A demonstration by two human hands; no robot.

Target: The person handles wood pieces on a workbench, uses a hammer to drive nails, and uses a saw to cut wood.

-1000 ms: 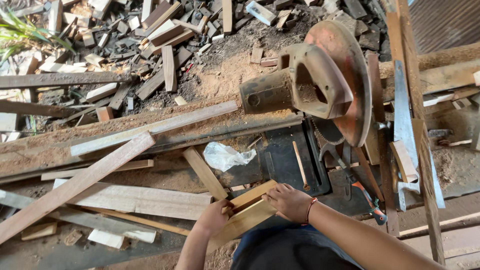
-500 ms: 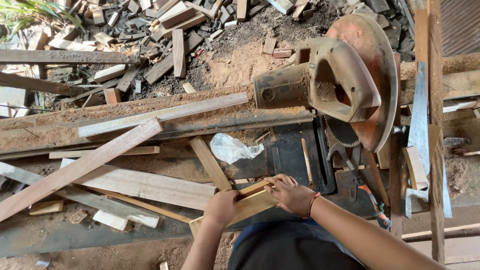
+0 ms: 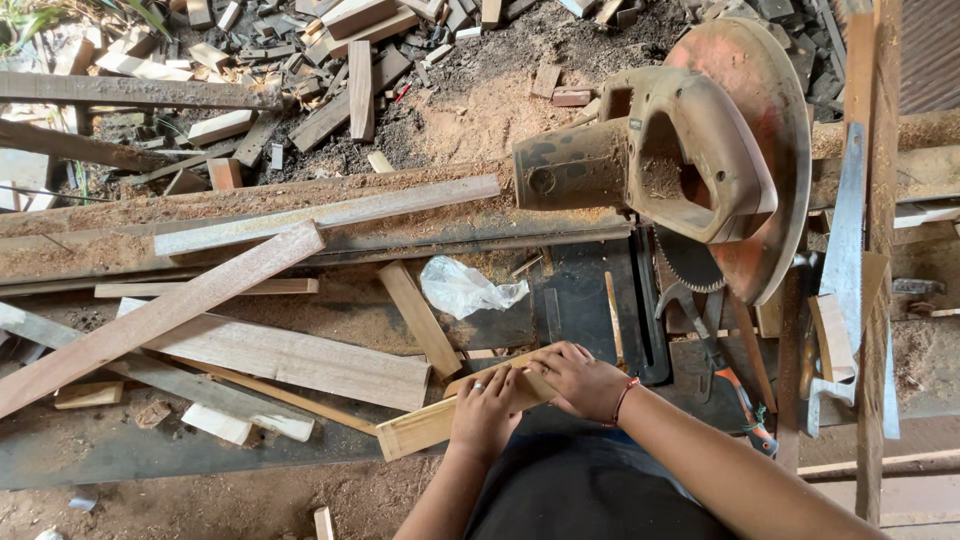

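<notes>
Sawdust and offcuts covered the ground beyond the work surface (image 3: 60, 440), a dark, dusty bench crowded with boards. At the bench's near edge you held a short pale wood strip (image 3: 440, 415) flat. Your left hand (image 3: 487, 405) was curled down over its middle, a ring on one finger, and your right hand (image 3: 580, 380), with a red band at the wrist, clasped the end nearest the saw.

Compared with a second before, the strip lay in much the same place and both hands had kept their grip. Mostly your head had come closer, so the work looked held rather than moved on.

At one o'clock from the strip stood the rusty orange mitre saw (image 3: 690, 150), its toothed blade just above a pair of orange-handled pliers (image 3: 735, 375). At twelve o'clock lay a crumpled clear plastic bag (image 3: 465, 290), whose contents I couldn't make out. Long planks (image 3: 290, 355) stretched away at nine o'clock.
</notes>
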